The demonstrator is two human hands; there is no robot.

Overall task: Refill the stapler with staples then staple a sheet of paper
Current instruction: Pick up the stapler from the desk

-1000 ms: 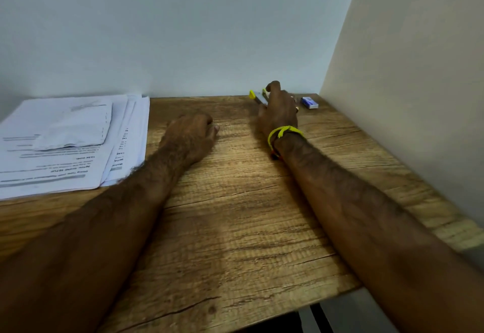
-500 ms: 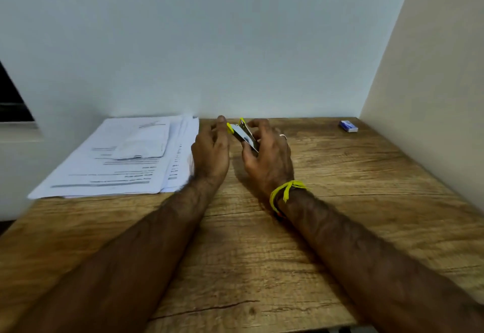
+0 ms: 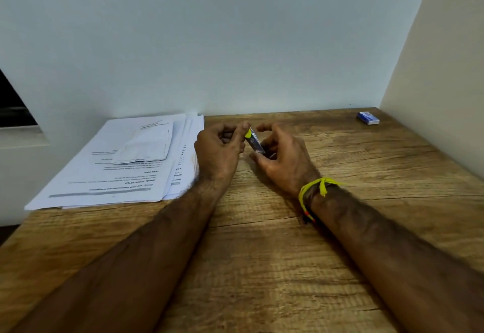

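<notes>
Head view: broad wood-grain table (image 3: 262,267), stack of printed white paper sheets (image 3: 125,165) at left, small blue-and-white box (image 3: 368,118) far right, likely staples, well apart from the work. Left hand (image 3: 218,149) pinching the yellow tip of the small silver-and-yellow stapler (image 3: 252,140), right hand (image 3: 281,159) cupping its lower end loosely, index finger lifted. Best opened with the base held firm, pulling gently at the tip; print on paper and box too blurred to read.

On the wooden table (image 3: 262,267), a stack of printed white paper sheets (image 3: 125,165) lies at the far left against the back wall. The small blue-and-white staple box (image 3: 368,118) sits in the far right corner. Between them, the left hand (image 3: 220,152) and right hand (image 3: 285,159) meet around a small metal stapler with a yellow tip (image 3: 253,141).
</notes>
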